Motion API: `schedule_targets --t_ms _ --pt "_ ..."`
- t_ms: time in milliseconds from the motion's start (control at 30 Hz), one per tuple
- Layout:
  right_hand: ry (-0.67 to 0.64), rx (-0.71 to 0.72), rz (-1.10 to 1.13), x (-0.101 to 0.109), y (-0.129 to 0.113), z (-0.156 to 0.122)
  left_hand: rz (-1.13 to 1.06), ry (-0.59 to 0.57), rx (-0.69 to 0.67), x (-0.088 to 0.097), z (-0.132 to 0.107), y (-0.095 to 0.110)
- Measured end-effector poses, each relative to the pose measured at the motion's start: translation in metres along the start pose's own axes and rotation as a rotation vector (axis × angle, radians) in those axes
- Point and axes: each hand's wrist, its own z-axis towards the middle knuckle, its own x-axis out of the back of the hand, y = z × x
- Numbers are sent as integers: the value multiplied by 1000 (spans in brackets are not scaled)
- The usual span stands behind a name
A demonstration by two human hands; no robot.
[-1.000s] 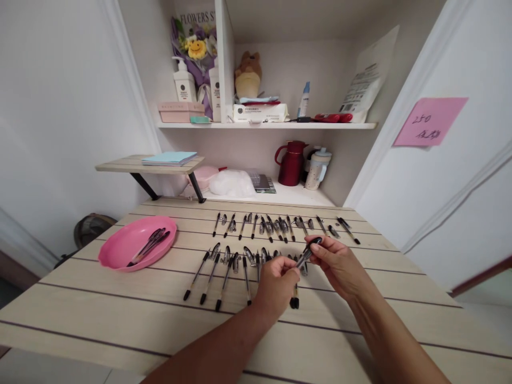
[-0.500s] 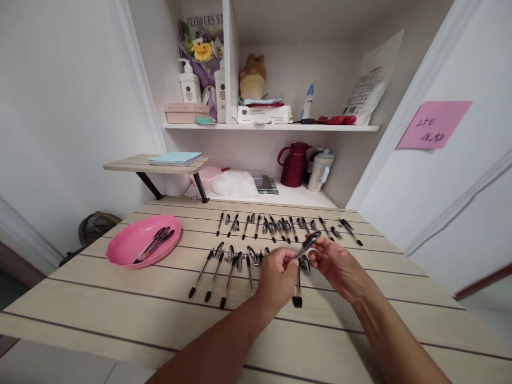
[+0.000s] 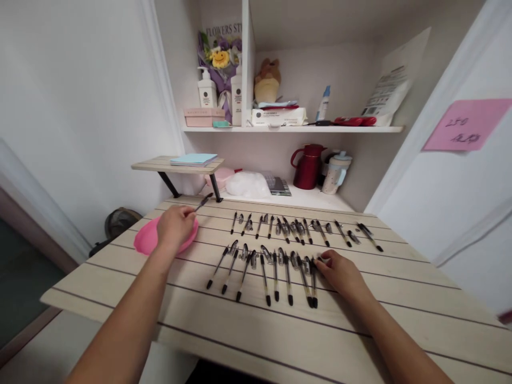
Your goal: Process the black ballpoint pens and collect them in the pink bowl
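Note:
My left hand [image 3: 176, 226] is closed around a capped black pen [image 3: 203, 202] over the pink bowl [image 3: 146, 237]; the pen's dark end points up and to the right. The hand hides much of the bowl and whatever lies inside. At the right end of the front row, my right hand [image 3: 334, 271] has its fingertips pinched at the upper end of an uncapped pen [image 3: 314, 288]. Along this row lie several clear-barrelled pens [image 3: 264, 280] with dark grips, loose caps [image 3: 266, 253] near their upper ends. A second row of pens [image 3: 271, 228] and caps lies behind.
A small riser [image 3: 160, 164] with blue paper [image 3: 194, 159] stands at the back left of the slatted table [image 3: 192, 325]. Behind the table are a red jug [image 3: 308, 168], a patterned tumbler [image 3: 336, 173] and a shelf [image 3: 296, 129] of bottles and packets.
My left hand has carried the pen from between both hands leftward to the bowl. My right hand has let go of it and lowered to the front row. The view has shifted left.

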Motion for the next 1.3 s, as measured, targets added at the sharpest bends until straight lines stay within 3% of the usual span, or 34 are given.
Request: schedule_targets --t_ms 100,233,433,667,767,900,1033,1167,1300 --pt "-44 -5 -70 -2 3 2 231 -153 86 5 11 -39" --pt "-99 -8 -95 -4 9 6 383 -322 204 -4 10 -60" --pt "-110 -2 -114 -7 14 7 404 -407 284 -18 4 -65" --pt "-76 22 -114 -3 12 5 397 -372 237 -12 3 -52" --pt "-76 14 -109 2 6 3 365 -299 110 -15 -3 -26" --pt "-71 -10 -115 7 0 2 110 -284 -228 -37 -39 37" --pt "-36 -27 -130 11 3 0 -232 -574 -459 -68 -100 110" --pt "32 -13 -148 14 6 -3 -131 -694 -598 -90 -144 166" --pt "37 12 -143 18 0 -6 22 -736 -576 -105 -156 200"
